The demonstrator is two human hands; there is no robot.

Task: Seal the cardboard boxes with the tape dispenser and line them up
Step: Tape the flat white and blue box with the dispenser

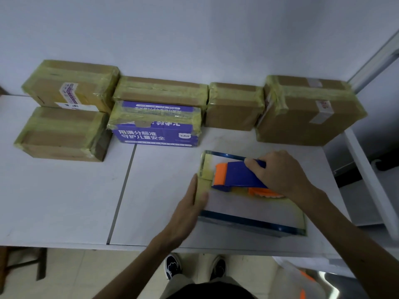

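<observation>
Left hand (190, 203) is laid flat, fingers straight, against the left edge of the flat white cardboard box with blue rim (248, 210), at the front right of the white surface (64, 201). Blue-and-orange plastic tape dispenser (235, 175) is gripped by right hand (278, 171) and set on the box top. Five taped brown cardboard boxes (233, 108) and one purple printed box (155, 134) are ranged behind.

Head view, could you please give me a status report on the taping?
Right hand grips dispenser on white box, tape on its left edge. Left hand steadies that edge. Six taped boxes behind, none blocking.
</observation>
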